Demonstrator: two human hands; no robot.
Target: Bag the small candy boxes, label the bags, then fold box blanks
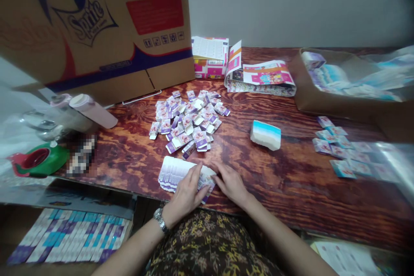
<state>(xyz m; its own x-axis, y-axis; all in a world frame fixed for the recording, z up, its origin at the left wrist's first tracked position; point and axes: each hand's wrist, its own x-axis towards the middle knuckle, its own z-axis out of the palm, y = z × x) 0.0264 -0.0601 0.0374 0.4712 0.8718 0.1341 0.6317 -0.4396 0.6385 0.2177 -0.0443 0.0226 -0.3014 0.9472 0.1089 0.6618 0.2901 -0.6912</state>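
A fanned row of flat white and purple cartons (171, 172) lies at the table's front edge. My left hand (187, 192), with a watch on its wrist, rests on the right part of this row, fingers spread. My right hand (231, 183) touches the row's right end with bent fingertips; what they hold, if anything, is hidden. Beyond my hands is a heap of small opened purple and white boxes (190, 120). A stack of blue and white cartons (265, 135) sits to the right of the heap.
A large Sprite cardboard box (113, 51) stands at the back left, with bottles (93, 110) and a green tape dispenser (42, 159) near it. Folded printed sheets (268, 77) lie at the back. On the right are an open carton (323, 101) and several small boxes (338, 151).
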